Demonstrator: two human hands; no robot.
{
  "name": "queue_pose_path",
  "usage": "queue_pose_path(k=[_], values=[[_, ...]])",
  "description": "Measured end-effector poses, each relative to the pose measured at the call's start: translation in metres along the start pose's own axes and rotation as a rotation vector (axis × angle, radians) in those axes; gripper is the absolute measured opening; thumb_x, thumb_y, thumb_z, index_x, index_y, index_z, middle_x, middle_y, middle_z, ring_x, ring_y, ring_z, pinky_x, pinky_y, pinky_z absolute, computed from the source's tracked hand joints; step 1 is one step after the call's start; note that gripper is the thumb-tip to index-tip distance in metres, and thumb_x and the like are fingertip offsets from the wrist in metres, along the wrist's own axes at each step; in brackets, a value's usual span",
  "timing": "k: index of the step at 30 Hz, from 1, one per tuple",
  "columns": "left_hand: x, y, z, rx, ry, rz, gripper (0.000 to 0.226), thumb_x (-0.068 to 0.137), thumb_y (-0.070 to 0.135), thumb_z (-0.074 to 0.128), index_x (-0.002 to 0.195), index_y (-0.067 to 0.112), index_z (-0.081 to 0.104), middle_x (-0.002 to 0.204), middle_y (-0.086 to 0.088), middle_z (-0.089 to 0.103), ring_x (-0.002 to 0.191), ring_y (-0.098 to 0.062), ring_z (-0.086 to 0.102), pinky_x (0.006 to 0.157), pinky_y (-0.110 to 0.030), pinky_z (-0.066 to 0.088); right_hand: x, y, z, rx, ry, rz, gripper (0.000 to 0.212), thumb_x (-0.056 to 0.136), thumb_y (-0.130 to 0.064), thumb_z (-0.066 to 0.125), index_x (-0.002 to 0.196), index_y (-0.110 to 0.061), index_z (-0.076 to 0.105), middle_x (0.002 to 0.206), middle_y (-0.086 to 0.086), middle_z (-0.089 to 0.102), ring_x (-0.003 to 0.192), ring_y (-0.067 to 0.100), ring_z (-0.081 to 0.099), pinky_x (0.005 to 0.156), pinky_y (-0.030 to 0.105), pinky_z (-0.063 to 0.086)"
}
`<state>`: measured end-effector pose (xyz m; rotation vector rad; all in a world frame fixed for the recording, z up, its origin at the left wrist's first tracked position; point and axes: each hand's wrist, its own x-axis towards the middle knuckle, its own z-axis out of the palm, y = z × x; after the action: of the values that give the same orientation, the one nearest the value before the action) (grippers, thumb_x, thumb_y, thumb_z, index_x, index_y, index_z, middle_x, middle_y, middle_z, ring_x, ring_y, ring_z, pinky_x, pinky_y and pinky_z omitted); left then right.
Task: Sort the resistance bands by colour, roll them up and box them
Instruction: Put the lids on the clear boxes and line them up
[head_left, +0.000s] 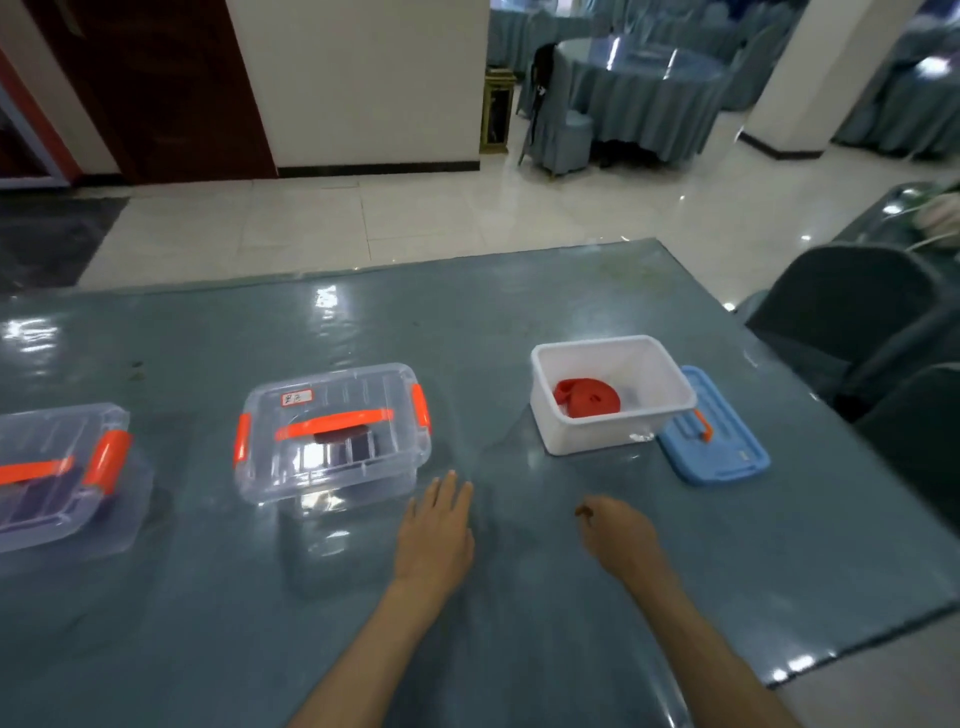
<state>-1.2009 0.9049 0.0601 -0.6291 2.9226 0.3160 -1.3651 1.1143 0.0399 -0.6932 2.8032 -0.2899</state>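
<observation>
Rolled red resistance band (587, 397) lies in my open white plastic box (613, 431), far right on the surface (467, 322). My left hand (436, 530) lies flat, fingers straight; my right hand (615, 535) curls loosely, holding nothing.

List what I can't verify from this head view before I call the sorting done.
- Left clear box: cut off by the frame's left edge; dark contents blurred.
- Middle clear box: dark roll inside half hidden by the orange handle; label too small to read.
- White box: near wall hides the floor beside the red band.
- Right hand: curled fingers hidden behind its back.
</observation>
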Motion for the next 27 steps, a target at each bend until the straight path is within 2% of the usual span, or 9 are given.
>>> queue_pose_path(k=[6,12,14,17,20,22,24,25,27], values=[[0.072,0.089,0.003,-0.015,-0.020,-0.045,0.071,0.106,0.028,0.045,0.168,0.020,0.012,0.177,-0.001,0.004,0.163,-0.020,0.011,0.129,-0.043,0.021,0.058,0.099,-0.022,0.005,-0.052,0.004,0.022,0.101,-0.024,0.052,0.106,-0.018,0.072,0.116,0.006,0.073,0.110,0.029,0.067,0.089,0.038,0.052],[0.123,0.155,0.003,-0.012,-0.016,-0.097,0.078,0.105,0.029,0.045,0.169,0.019,0.002,0.177,0.001,-0.001,0.162,-0.021,0.012,0.128,-0.043,0.022,0.112,0.186,-0.036,0.119,-0.042,0.065,0.022,0.101,-0.021,0.057,0.108,-0.011,0.075,0.116,0.012,0.075,0.112,0.032,0.069,0.091,0.040,0.051],[0.132,0.169,0.005,0.008,-0.036,-0.115,0.079,0.103,0.027,0.045,0.169,0.020,0.001,0.177,0.002,-0.003,0.162,-0.020,0.013,0.127,-0.042,0.025,0.128,0.209,-0.038,0.214,-0.030,0.098,0.021,0.100,-0.015,0.060,0.114,-0.007,0.073,0.120,0.018,0.073,0.116,0.035,0.067,0.095,0.043,0.050],[0.138,0.182,0.012,0.013,-0.054,-0.143,0.083,0.102,0.028,0.045,0.168,0.024,-0.004,0.177,0.002,-0.009,0.162,-0.019,0.015,0.125,-0.040,0.029,0.153,0.235,-0.043,0.340,-0.026,0.207,0.042,0.096,-0.007,0.062,0.138,-0.003,0.060,0.138,0.023,0.062,0.126,0.039,0.062,0.104,0.047,0.048],[0.138,0.183,0.020,-0.058,-0.022,-0.164,0.089,0.099,0.023,0.048,0.168,0.029,-0.007,0.176,0.004,-0.015,0.160,-0.018,0.022,0.119,-0.036,0.037,0.176,0.251,-0.043,0.354,0.008,0.302,0.044,0.095,-0.009,0.062,0.138,-0.003,0.054,0.139,0.026,0.056,0.123,0.045,0.061,0.098,0.053,0.051],[0.137,0.183,0.025,-0.123,-0.014,-0.182,0.094,0.097,0.018,0.052,0.167,0.032,-0.008,0.175,0.007,-0.019,0.148,-0.018,0.042,0.106,-0.033,0.048,0.192,0.257,-0.039,0.367,0.046,0.335,0.037,0.096,-0.011,0.062,0.131,-0.001,0.055,0.136,0.029,0.056,0.120,0.049,0.062,0.094,0.056,0.051],[0.138,0.184,0.029,-0.165,-0.017,-0.207,0.098,0.095,0.016,0.055,0.166,0.036,-0.010,0.172,0.012,-0.025,0.116,-0.022,0.063,0.084,-0.032,0.054,0.206,0.263,-0.037,0.363,0.061,0.390,0.036,0.100,-0.016,0.061,0.132,-0.001,0.058,0.135,0.030,0.057,0.118,0.051,0.062,0.094,0.055,0.049],[0.138,0.184,0.030,-0.182,-0.016,-0.218,0.099,0.095,0.016,0.056,0.165,0.038,-0.011,0.171,0.014,-0.026,0.099,-0.022,0.065,0.074,-0.032,0.054,0.213,0.266,-0.037,0.362,0.066,0.414,0.034,0.100,-0.018,0.061,0.131,-0.003,0.061,0.132,0.030,0.059,0.117,0.050,0.063,0.095,0.054,0.050],[0.140,0.183,0.032,-0.209,-0.015,-0.223,0.102,0.095,0.016,0.058,0.163,0.041,-0.014,0.170,0.018,-0.027,0.084,-0.022,0.063,0.066,-0.032,0.053,0.225,0.272,-0.035,0.372,0.089,0.443,0.025,0.099,-0.018,0.061,0.118,-0.004,0.070,0.121,0.029,0.066,0.110,0.047,0.066,0.091,0.051,0.054]])
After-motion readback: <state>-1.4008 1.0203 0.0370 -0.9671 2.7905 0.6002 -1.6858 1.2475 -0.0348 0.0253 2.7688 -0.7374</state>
